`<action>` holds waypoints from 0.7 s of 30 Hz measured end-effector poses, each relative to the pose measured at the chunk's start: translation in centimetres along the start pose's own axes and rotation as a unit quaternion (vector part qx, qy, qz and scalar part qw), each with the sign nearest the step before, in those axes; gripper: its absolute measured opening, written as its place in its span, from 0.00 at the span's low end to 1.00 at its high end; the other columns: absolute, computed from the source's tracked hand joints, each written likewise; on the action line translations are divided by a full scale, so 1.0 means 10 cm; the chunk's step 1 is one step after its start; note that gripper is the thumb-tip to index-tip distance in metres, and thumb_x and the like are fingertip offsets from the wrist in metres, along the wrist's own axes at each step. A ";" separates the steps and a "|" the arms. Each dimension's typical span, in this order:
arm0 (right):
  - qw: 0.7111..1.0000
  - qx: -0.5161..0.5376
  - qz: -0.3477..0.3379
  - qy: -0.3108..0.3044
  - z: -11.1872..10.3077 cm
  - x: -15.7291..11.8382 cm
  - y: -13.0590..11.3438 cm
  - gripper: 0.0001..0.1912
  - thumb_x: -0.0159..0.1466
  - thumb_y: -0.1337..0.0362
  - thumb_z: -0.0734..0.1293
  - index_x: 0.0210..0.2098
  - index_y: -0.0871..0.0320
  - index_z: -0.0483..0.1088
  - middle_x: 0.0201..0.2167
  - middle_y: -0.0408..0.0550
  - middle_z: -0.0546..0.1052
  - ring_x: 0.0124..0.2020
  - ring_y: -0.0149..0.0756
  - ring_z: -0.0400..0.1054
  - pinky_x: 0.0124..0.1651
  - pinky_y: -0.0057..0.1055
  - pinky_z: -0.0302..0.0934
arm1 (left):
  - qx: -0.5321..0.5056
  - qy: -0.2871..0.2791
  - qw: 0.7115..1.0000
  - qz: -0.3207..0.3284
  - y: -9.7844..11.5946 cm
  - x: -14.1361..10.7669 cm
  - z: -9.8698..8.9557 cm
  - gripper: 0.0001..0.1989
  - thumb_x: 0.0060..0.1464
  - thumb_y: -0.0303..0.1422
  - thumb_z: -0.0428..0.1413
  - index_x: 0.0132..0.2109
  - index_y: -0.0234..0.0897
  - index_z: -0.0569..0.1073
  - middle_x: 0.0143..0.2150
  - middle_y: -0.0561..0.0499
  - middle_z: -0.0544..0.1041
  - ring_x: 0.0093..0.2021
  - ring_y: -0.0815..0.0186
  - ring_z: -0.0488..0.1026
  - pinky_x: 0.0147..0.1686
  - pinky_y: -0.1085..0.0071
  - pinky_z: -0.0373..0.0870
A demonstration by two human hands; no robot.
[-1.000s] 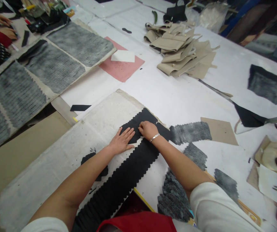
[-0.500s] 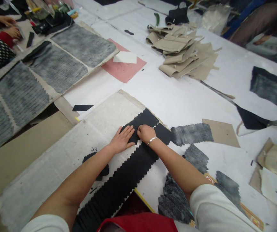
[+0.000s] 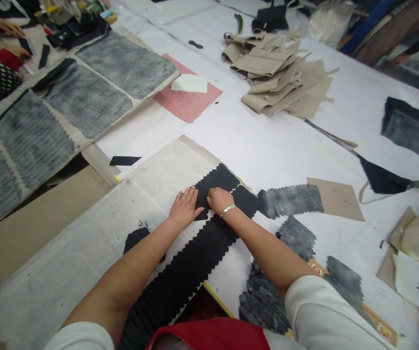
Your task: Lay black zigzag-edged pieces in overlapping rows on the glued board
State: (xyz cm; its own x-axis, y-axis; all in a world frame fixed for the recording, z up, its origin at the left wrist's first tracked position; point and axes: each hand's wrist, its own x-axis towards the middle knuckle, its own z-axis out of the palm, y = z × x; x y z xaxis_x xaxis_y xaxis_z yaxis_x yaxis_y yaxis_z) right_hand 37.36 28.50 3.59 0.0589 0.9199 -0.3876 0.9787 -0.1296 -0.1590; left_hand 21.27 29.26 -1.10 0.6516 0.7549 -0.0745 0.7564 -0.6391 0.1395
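Observation:
A whitish board (image 3: 96,233) lies slanted before me, bearing black pieces with scalloped edges. My left hand (image 3: 185,206) rests flat with its fingers stretched out, at the left end of the upper black piece (image 3: 218,177). Just right of it, my right hand (image 3: 219,200), with a silver bracelet at the wrist, has its fingers curled down on the same piece; what they hold, if anything, is hidden. A long black strip (image 3: 191,262) runs from below the right hand toward my body. A small black piece (image 3: 136,238) is partly under my left forearm.
Grey fuzzy pieces (image 3: 291,199) lie to the right beside a brown card (image 3: 337,199). Beige fabric parts (image 3: 271,73) are piled at the back, near a pink sheet (image 3: 191,104). At the far left, a person's hands (image 3: 7,29) are beyond a large grey-patched board (image 3: 96,97).
My left hand has slid a little to the left, uncovering more of the upper black piece. My right hand has barely moved.

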 end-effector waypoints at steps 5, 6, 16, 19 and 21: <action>1.000 0.002 -0.003 0.001 0.01 0.01 0.00 0.13 0.63 0.64 0.58 0.40 0.60 0.72 0.41 0.56 0.75 0.42 0.39 0.69 0.44 0.30 0.61 | 0.002 -0.010 1.000 -0.004 -0.02 -0.01 0.00 0.34 0.59 0.48 0.41 0.65 0.30 0.54 0.67 0.40 0.52 0.66 0.55 0.49 0.62 0.56 0.46; 1.000 0.002 -0.004 0.005 0.01 0.01 0.00 0.13 0.63 0.64 0.58 0.40 0.61 0.72 0.40 0.55 0.75 0.42 0.39 0.70 0.43 0.30 0.61 | 0.000 -0.006 1.000 -0.001 -0.03 -0.02 0.00 0.34 0.59 0.48 0.41 0.65 0.30 0.54 0.67 0.40 0.52 0.66 0.55 0.49 0.62 0.56 0.47; 1.000 0.007 -0.011 0.009 -0.12 -0.06 0.00 0.11 0.63 0.65 0.59 0.38 0.60 0.72 0.40 0.54 0.75 0.40 0.39 0.70 0.41 0.29 0.60 | -0.084 0.046 0.995 -0.031 -0.19 0.04 -0.16 0.27 0.58 0.41 0.47 0.61 0.33 0.60 0.62 0.39 0.62 0.61 0.56 0.58 0.58 0.59 0.56; 0.999 0.015 -0.021 0.022 -0.14 -0.13 -0.02 0.10 0.64 0.61 0.59 0.39 0.57 0.70 0.40 0.52 0.74 0.41 0.38 0.69 0.41 0.29 0.60 | -0.127 0.051 0.990 -0.040 -0.39 0.11 -0.25 0.23 0.55 0.38 0.51 0.57 0.35 0.64 0.56 0.42 0.69 0.57 0.58 0.63 0.56 0.60 0.60; 0.999 0.022 -0.032 0.022 -0.12 -0.19 -0.07 0.11 0.64 0.58 0.60 0.39 0.56 0.69 0.40 0.51 0.73 0.41 0.37 0.69 0.41 0.29 0.60 | -0.144 0.034 0.988 -0.037 -0.48 0.16 -0.29 0.22 0.53 0.36 0.54 0.55 0.36 0.66 0.52 0.44 0.71 0.53 0.58 0.65 0.55 0.60 0.61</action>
State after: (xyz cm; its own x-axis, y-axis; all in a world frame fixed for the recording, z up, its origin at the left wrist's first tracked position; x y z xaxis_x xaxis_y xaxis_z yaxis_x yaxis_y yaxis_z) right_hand 36.84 27.30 5.49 0.0060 0.9424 -0.3346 0.9711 -0.0854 -0.2231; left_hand 18.52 33.93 0.99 0.5824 0.8123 -0.0299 0.7479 -0.5211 0.4112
